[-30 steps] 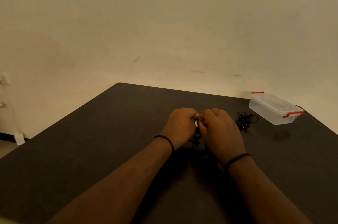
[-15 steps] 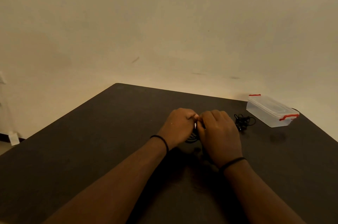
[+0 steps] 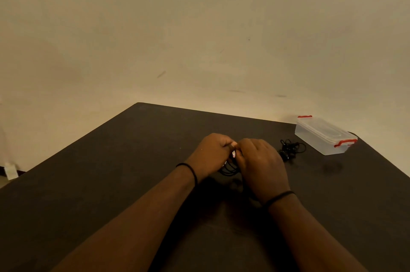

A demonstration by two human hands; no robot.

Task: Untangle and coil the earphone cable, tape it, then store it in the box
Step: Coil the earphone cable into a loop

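Both hands meet over the middle of the dark table (image 3: 111,183). My left hand (image 3: 213,154) and my right hand (image 3: 259,165) have their fingers curled round a black earphone cable (image 3: 228,170), whose loops hang between and below them. A small pale bit, perhaps tape, shows between the fingertips. A second tangled black earphone cable (image 3: 290,149) lies on the table to the right of my right hand. Further right stands a clear plastic box (image 3: 321,136) with red latches and its lid on.
The table's far edge runs close to a plain beige wall. Its left corner drops to the floor, where a small white object (image 3: 10,170) stands by the wall. The box sits near the table's far right corner.
The hands stay together on the cable, with only small finger movements. The view has shifted slightly, so the box and tangle sit a little further left.
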